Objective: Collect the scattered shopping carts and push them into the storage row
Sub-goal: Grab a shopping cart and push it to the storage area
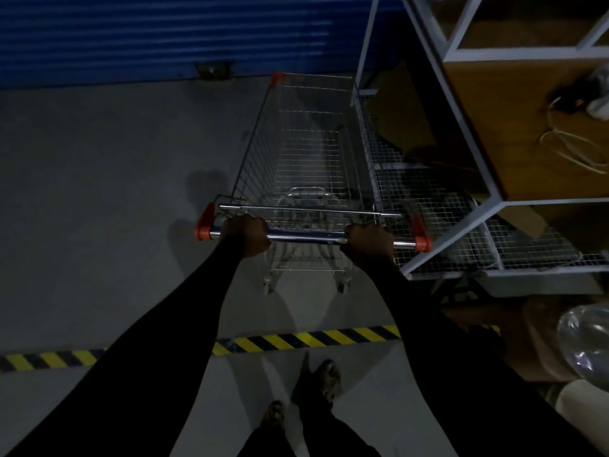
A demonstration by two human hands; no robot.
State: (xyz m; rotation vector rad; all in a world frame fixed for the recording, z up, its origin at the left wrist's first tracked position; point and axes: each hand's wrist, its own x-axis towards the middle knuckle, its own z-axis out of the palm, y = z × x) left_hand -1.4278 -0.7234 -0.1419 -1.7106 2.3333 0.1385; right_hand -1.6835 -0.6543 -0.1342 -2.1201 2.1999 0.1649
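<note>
A silver wire shopping cart (306, 150) with orange corner caps stands straight ahead of me, its empty basket pointing toward the blue wall. Its handle bar (306, 238) runs across the middle of the view. My left hand (245, 234) grips the bar near its left end. Near the right end, my right hand (369, 244) grips the same bar. Both arms are stretched forward in black sleeves. The cart's rear wheels (270, 286) show below the basket.
A white metal rack (461, 127) with mesh shelves and cardboard boxes stands tight against the cart's right side. A blue corrugated wall (164, 34) closes the far end. Yellow-black floor tape (313, 339) crosses the grey floor in front of my feet. Open floor lies left.
</note>
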